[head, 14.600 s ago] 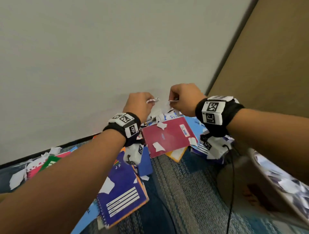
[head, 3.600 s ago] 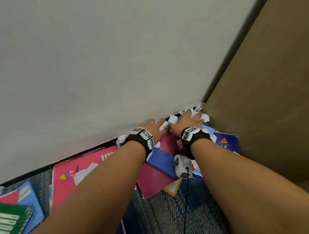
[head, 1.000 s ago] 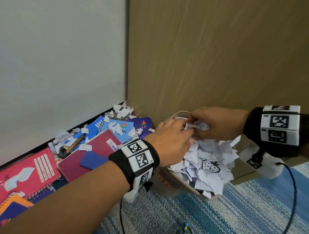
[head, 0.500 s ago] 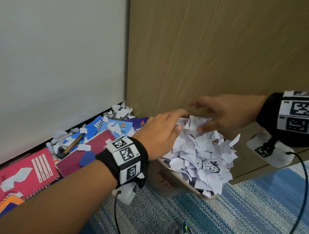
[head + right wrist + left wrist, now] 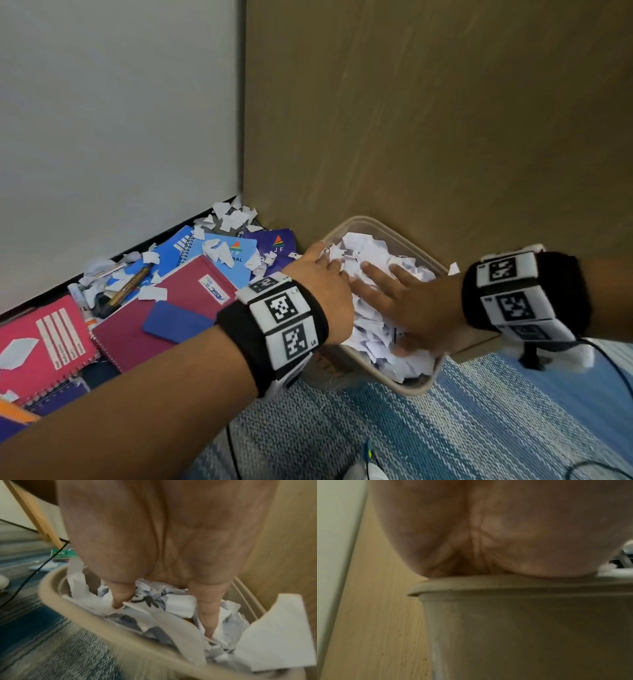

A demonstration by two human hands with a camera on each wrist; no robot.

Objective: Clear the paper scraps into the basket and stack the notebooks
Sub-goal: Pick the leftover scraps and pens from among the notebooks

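A beige plastic basket [image 5: 416, 253] stands against the wooden panel, heaped with white paper scraps [image 5: 375, 337]. My left hand [image 5: 334, 269] lies on the left side of the heap, fingers fairly straight, and its palm [image 5: 471, 536] sits over the basket rim [image 5: 513, 584]. My right hand [image 5: 375, 291] presses flat on the scraps with fingers spread; its fingers [image 5: 208, 616] sink into the scraps [image 5: 173, 601] inside the basket [image 5: 82, 616]. Neither hand holds anything. Left of the basket lie a maroon notebook [image 5: 191, 294], a light blue one [image 5: 236, 262], a purple one [image 5: 279, 245] and a pink one [image 5: 51, 335].
More loose scraps [image 5: 233, 214] lie in the corner and over the notebooks. A marker [image 5: 132, 286] and a blue pad [image 5: 174, 322] rest among them. Blue striped carpet [image 5: 428, 428] covers the floor in front. A black cable [image 5: 609, 370] trails from my right wrist.
Both hands have come down from above the basket onto the heap of scraps, fingers spread. The heap sits lower and flatter than half a second ago.
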